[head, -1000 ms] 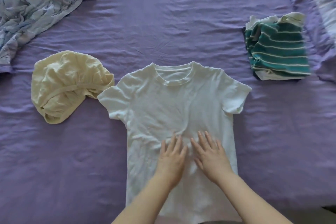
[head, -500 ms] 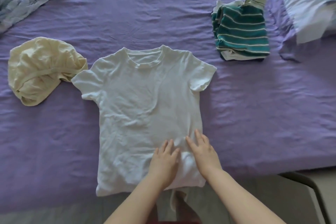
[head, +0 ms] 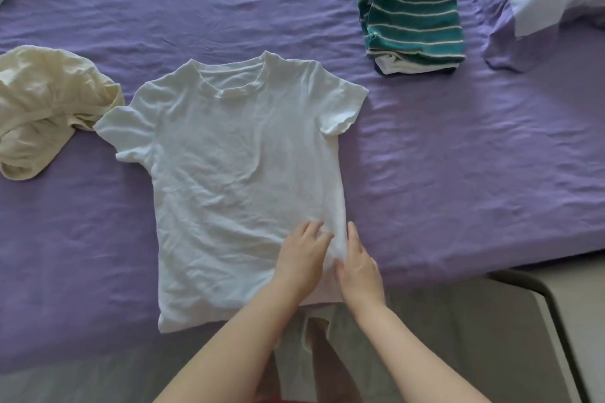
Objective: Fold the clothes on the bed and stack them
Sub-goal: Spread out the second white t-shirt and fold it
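The bed [head: 458, 173] carries the white T-shirt [head: 235, 180] flat at its near edge. Since the earlier frame, both hands have shifted to the shirt's right hem corner: left hand [head: 302, 258] flat, fingers spread; right hand [head: 358, 268] fingers extended along the side edge.

White t-shirt [head: 235, 173] spread flat, front up, on purple bed [head: 458, 173]. Left hand [head: 302, 258] and right hand [head: 358, 267] pressed flat, fingers extended, on lower right hem area. Cream garment [head: 42, 108] crumpled just beside left sleeve. Green striped folded stack [head: 412, 16] well apart, upper right.
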